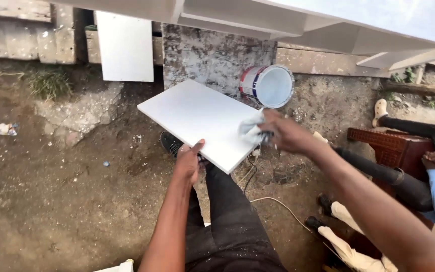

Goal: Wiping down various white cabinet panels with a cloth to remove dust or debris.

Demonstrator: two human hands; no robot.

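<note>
One flat white rectangular board (202, 122), held tilted above the dirt ground (51, 201). Left hand (188, 162) grips its near edge, thumb on top. Right hand (284, 132) pinches one pale crumpled cloth (251, 130) against the board's right edge. One open paint tin (268, 85) just beyond.

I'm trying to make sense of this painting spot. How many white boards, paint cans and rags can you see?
White boards: 2, one held at its near edge by the left hand, one leaning on the wall
Paint cans: 1
Rags: 1, in the right hand
Total: 4
</note>
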